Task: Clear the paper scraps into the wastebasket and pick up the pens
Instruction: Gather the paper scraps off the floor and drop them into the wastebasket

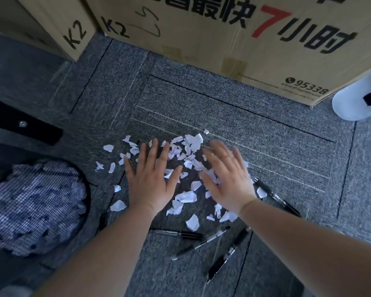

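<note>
Hands spread flat over a scatter of white paper scraps (187,168) on grey carpet (266,136): the left hand (151,179) lies palm down with fingers wide, holding nothing, and the right hand (227,181), also wide and empty, appears blurred just beside it. Scraps lie under, between and around both hands. Black pens (201,243) lie on the carpet nearer the person, below the scraps, with another pen (274,195) partly hidden under the right wrist. A mesh wastebasket (36,206) stands to the left, near the scraps. Two cardboard boxes (223,50) marked "K2" stand beyond the scraps.
</note>
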